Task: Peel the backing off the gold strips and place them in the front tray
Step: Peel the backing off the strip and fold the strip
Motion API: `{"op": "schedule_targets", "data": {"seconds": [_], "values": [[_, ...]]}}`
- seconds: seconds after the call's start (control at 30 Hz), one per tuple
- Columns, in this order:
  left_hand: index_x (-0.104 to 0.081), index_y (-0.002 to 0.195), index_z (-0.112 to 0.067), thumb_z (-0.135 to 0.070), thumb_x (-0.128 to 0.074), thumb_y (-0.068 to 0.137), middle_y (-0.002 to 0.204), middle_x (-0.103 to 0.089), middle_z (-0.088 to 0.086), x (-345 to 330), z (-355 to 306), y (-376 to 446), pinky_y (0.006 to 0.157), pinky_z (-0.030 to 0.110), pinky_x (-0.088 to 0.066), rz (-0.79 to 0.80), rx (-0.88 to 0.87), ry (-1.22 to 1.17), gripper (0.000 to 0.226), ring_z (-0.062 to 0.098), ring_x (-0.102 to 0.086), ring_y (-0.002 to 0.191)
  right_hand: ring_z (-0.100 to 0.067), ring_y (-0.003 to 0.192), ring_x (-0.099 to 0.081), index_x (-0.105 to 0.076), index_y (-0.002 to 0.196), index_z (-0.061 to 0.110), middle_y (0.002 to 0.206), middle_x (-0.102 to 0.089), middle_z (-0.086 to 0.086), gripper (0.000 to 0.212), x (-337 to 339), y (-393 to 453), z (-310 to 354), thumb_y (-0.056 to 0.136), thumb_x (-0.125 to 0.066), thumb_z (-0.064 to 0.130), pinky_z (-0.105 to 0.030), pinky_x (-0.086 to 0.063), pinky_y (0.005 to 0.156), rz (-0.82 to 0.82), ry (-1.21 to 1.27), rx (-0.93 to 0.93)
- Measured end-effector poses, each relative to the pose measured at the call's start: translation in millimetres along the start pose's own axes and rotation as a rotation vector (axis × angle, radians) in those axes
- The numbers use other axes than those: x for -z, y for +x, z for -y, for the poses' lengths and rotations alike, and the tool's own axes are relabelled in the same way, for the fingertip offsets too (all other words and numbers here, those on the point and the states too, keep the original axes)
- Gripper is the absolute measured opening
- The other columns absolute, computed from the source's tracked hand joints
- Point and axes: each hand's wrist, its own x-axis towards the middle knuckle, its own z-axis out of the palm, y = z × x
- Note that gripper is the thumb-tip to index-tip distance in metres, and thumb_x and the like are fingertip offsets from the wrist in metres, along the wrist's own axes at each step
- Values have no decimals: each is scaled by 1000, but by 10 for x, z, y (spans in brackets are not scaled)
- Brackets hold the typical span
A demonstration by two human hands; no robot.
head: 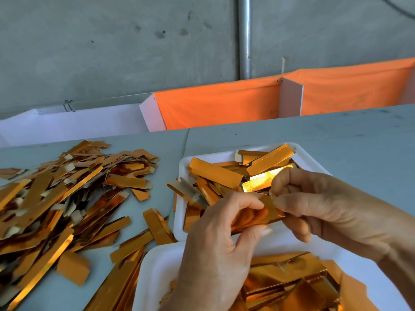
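Observation:
My left hand (215, 248) and my right hand (323, 209) both pinch one shiny gold strip (256, 215) between them, above the gap between two white trays. The left thumb and fingers grip its left part; the right fingertips pinch its right end. The far white tray (314, 162) holds several gold strips (215, 171). The near white tray (150, 272), at the bottom edge, holds gold foil pieces (289, 281) and is partly hidden by my forearms.
A large loose heap of gold strips (58, 198) covers the grey table (336, 135) to the left, some showing pale backing tabs. Behind the table stand an orange cloth barrier (224, 104), white panels and a metal pole (244, 37) against a concrete wall.

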Motion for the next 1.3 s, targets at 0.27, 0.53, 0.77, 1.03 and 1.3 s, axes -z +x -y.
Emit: {"op": "schedule_targets", "data": {"seconds": [0.27,0.53,0.77,1.03,1.3], "values": [[-57,97,-41,-39,-67,72,102,-67,-26,-3,-7,20,83,5,-44,-7,6,-147,27,-5,-62,99,-18,44,-50,-65,73,12,56,-50,-9,8,16,-11,36,68,-66,6,-22,-45,43,-21,9,25],[-50,103,-49,-43,-63,75,105,-58,-33,11,12,6,81,14,-50,-28,-63,102,31,-4,-59,100,-20,47,-53,-63,75,11,58,-54,-11,13,-27,-12,24,73,-76,11,-23,-47,47,-76,-106,44],[-49,106,-45,-42,-62,77,114,-55,-33,23,3,19,81,13,-49,-45,-105,170,32,-5,-57,101,-21,54,-59,-67,78,11,65,-59,-14,7,24,-45,40,75,-66,18,-24,-51,53,14,-85,47],[-51,106,-45,-42,-63,78,115,-55,-34,27,-1,14,91,11,-43,-21,-101,106,31,-5,-57,105,-17,48,-56,-67,79,12,62,-56,-8,20,82,-19,-12,69,-77,25,-21,-48,47,39,-23,36],[-57,100,-40,-35,-68,77,99,-66,-23,48,-31,26,77,5,-44,-12,-58,-75,26,-4,-62,96,-14,48,-56,-70,93,12,64,-55,-4,37,91,35,-92,64,-87,27,-21,-48,48,120,149,62]]}}
